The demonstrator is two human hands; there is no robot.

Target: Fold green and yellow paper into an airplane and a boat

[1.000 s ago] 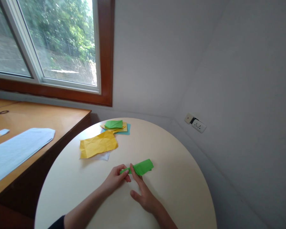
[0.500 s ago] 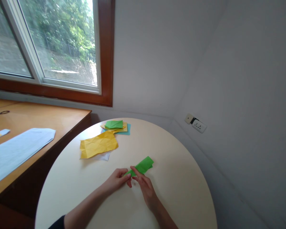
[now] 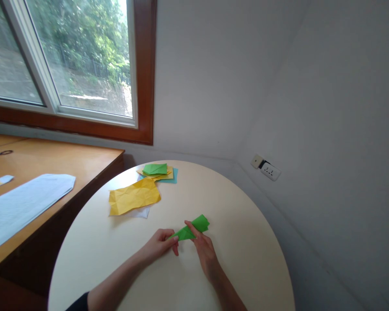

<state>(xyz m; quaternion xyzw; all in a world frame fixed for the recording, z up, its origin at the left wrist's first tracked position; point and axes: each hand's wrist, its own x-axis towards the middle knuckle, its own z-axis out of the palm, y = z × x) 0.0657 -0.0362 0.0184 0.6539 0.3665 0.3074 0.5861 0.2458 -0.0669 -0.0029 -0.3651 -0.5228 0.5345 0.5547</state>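
A folded strip of green paper (image 3: 185, 233) slants up to the right above the round table. My left hand (image 3: 162, 242) pinches its lower left end between thumb and fingers. Around the middle of the strip, my right hand (image 3: 203, 247) grips it, with a finger laid across the top and the thumb side hidden beneath. The strip's far end sticks out past the right hand, and its folded layers show at the edge.
On the pale round table (image 3: 243, 246), creased yellow paper (image 3: 134, 196) lies over white paper, near a stack topped by another green piece (image 3: 154, 169). Left is a wooden desk (image 3: 71, 155) with white sheets (image 3: 32, 203) and scissors (image 3: 1, 153). A wall socket (image 3: 271, 171) is at right.
My right hand has slid a little to the right along the green paper, and more of the strip shows between the hands. My left hand has stayed in place.
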